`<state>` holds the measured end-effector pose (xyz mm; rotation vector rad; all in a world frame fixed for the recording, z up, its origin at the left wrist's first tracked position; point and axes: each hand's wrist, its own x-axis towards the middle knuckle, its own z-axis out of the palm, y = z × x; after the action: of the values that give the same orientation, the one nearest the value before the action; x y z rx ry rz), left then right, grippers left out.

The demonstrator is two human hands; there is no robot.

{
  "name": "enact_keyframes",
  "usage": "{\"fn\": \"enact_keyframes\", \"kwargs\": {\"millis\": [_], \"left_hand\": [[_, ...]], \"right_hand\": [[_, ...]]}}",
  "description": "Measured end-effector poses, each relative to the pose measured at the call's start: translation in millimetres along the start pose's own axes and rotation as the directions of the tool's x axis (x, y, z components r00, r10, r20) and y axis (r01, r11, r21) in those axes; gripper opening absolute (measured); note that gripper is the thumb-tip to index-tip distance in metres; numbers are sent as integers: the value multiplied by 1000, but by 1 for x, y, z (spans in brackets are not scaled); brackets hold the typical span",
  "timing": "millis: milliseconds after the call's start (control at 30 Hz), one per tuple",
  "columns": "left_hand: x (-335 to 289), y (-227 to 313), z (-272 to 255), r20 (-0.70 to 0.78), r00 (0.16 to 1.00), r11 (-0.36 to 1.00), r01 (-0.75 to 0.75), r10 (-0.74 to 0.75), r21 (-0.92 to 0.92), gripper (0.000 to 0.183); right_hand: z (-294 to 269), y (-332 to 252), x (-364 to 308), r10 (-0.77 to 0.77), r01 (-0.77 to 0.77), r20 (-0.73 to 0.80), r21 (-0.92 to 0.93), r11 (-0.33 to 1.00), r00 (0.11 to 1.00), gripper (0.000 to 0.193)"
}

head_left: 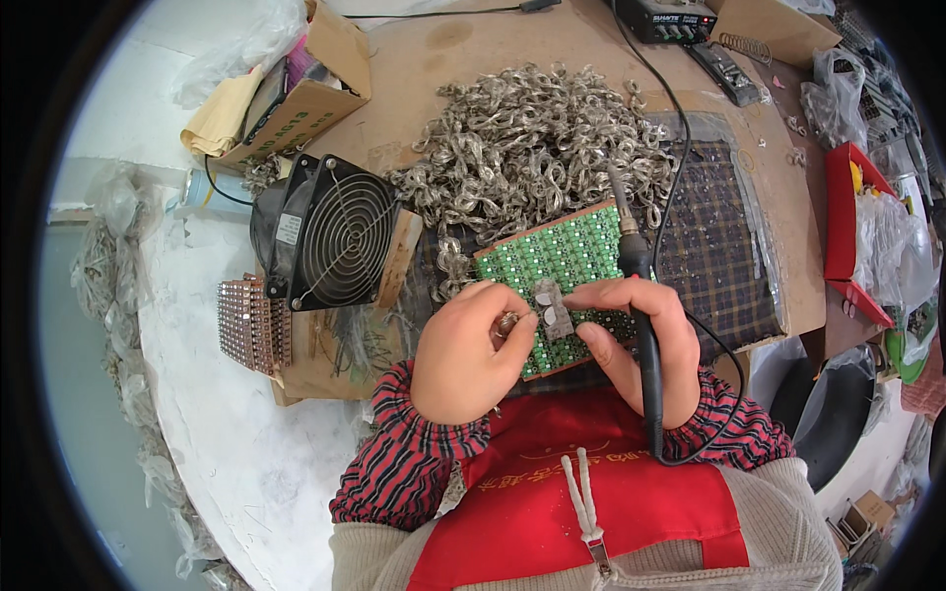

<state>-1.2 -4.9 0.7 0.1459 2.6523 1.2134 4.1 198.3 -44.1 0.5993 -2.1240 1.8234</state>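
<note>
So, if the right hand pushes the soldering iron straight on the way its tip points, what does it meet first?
The right hand holds the soldering iron pointing up, away from the person. Just past its tip lies the heap of silvery metal strips, probably met first; the tip's height above it is unclear.

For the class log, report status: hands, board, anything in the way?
Left hand and right hand pinch a small metal strip over the green circuit board. Right hand also grips the soldering iron. Silver strip pile behind the board.

The left hand (463,350) covers the lower left corner of the green circuit panel (562,256). The small silvery part (552,307) pinched at centre frame is too small to identify (both thumbs overlap it).
</note>
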Motion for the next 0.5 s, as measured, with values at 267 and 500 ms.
{"fn": "enact_keyframes", "kwargs": {"millis": [267, 500], "left_hand": [[-17, -9, -6, -55, 998, 997, 39, -43, -68, 7], [-17, -10, 3, -153, 988, 998, -18, 27, 62, 7]], "right_hand": [[-20, -14, -9, -3, 0, 274, 9, 1000, 962, 50], [-16, -13, -15, -127, 121, 212, 42, 992, 969, 24]]}}
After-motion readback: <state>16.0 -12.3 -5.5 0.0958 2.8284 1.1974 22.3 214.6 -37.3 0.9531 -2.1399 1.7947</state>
